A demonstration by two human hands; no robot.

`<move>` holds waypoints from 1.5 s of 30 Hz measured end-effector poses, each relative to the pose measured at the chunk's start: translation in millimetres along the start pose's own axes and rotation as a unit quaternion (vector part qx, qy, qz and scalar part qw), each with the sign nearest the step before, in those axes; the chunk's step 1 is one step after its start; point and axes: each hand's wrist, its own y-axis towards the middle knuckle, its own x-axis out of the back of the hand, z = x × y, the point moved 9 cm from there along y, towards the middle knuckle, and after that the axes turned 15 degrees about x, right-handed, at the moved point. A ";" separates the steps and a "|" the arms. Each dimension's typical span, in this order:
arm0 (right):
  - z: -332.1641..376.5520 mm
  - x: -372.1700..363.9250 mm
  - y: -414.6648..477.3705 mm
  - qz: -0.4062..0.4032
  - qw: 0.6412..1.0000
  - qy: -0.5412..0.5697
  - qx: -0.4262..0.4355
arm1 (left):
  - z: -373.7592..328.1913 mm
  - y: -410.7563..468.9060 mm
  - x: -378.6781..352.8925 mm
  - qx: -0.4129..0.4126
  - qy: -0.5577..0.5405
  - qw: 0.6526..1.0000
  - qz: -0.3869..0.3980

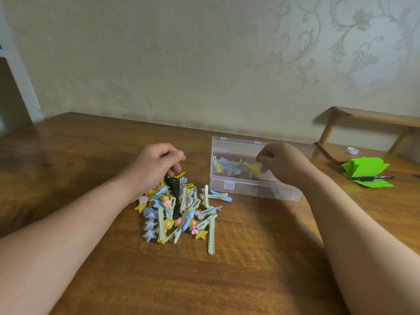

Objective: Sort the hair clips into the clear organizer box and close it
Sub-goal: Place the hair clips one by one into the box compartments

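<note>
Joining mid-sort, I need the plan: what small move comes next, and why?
Probably lift one clip from the pile with the left hand: its fingers curl onto the top, the box stands open, and many clips remain outside.

Surface [227, 280]: brown wood, grain visible. Near middle: loose pile of clips [179, 214] in pastel green, blue, yellow and pink, many overlapping. Just right of the pile: clear box [250, 189], lid up, clips inside. Far right: green paper stack [366, 171], a pen [372, 178] across it; white cap [352, 150] behind it.
</note>
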 end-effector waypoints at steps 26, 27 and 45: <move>183.2 -43.2 -55.5 0.162 0.940 -0.148 0.260 | -4.4 -5.9 6.1 -0.010 0.002 1.000 -0.023; 182.9 -43.9 -55.7 0.164 0.940 -0.150 0.259 | -3.8 -5.5 6.2 -0.011 0.006 1.000 -0.024; 177.0 -37.6 -54.2 0.198 0.961 -0.030 0.192 | -2.5 -4.2 4.3 -0.014 -0.004 1.000 -0.011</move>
